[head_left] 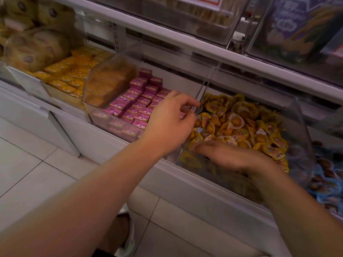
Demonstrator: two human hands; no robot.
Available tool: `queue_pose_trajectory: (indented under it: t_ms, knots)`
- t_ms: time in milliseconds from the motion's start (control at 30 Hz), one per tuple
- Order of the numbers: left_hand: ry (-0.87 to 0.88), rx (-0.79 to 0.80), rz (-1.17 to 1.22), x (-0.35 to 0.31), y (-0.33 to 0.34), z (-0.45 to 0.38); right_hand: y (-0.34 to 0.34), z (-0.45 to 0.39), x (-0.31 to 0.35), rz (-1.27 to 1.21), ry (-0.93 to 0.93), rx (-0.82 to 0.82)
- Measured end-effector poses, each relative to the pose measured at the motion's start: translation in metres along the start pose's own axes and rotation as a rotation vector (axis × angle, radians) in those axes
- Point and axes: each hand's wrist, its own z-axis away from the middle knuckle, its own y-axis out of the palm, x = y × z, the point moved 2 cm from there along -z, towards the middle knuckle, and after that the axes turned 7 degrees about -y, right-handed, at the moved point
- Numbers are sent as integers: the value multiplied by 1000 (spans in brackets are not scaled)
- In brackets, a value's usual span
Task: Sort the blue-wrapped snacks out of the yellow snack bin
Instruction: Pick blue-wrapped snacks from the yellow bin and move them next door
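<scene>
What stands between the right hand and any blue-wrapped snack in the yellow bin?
No blue wrapper shows in the yellow snack bin. The yellow snacks cover it; the right hand lies on them, so any blue one is buried.

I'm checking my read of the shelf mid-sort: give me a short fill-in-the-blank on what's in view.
1. The right hand lies flat on the ____-wrapped snacks in the clear plastic bin.
2. The left hand hovers over the edge between that bin and the small ____ boxes.
3. The bin to the right holds ____-wrapped snacks.

Missing words: yellow; pink; blue
</scene>
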Motion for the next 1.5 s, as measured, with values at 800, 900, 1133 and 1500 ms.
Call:
queue_pose_trajectory:
  t_ms: [800,900,1133,1500]
  knots:
    - [19,-19,-17,-4,1,-1,-7,16,0,-256,-32,-60]
    - [20,-20,-20,-4,1,0,-9,20,-2,-224,-114,-40]
    - [102,-105,-28,-18,-2,3,-1,28,-6,-308,-238,-346]
    - [-80,185,284,-56,74,26,-43,59,-35,-1485,183,-1227]
